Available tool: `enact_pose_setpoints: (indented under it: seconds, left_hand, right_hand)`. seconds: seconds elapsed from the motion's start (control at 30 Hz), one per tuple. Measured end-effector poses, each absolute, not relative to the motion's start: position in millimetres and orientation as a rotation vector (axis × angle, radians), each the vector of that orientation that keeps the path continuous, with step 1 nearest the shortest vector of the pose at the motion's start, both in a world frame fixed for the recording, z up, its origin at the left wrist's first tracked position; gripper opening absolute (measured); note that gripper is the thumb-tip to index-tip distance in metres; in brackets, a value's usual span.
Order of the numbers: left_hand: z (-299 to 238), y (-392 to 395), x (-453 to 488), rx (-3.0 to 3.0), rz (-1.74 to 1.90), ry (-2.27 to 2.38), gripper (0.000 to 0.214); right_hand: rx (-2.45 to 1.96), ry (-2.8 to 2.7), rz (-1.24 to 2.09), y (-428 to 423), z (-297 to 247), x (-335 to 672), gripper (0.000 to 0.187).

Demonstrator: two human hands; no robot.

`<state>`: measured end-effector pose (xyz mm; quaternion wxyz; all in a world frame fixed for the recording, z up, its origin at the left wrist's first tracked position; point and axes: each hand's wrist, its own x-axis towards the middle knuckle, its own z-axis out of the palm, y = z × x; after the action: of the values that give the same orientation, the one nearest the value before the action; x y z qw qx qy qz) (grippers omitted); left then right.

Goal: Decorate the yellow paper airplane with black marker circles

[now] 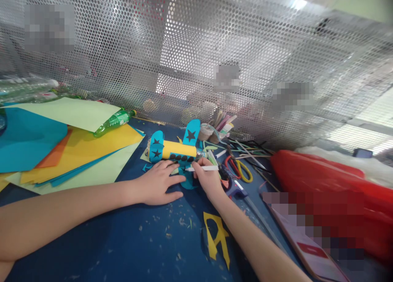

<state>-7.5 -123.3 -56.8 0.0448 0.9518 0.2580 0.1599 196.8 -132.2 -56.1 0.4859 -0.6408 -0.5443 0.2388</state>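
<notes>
Fingers spread, my left hand (161, 183) lies flat on the blue tabletop, its fingertips close to a small blue paper piece (188, 185). My right hand (208, 179) is closed round a slim white pen (206, 168), whose tip points left over that blue paper. Just behind both hands lies a model plane (176, 148), a bottle wrapped in yellow paper with blue wings, black stars and a row of black ovals. Part of the blue paper is hidden by my right hand.
Coloured paper sheets (82, 155) and a green bottle (115, 122) lie left. Scissors (245, 171), a glue gun (235, 187) and thin sticks sit right, near a red bag (319, 171) and a phone (302, 237). Yellow paper scraps (216, 233) lie in front; a perforated metal screen (190, 40) stands behind.
</notes>
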Motion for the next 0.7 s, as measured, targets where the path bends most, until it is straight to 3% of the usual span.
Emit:
enact_pose_setpoints:
  seconds: [0.7]
  left_hand:
    - [-55.9,-123.3,-7.7,2.904,0.473,0.788,0.048]
  right_hand:
    - [-1.531,-1.327,0.615,-131.7,-56.8,197.1,0.029]
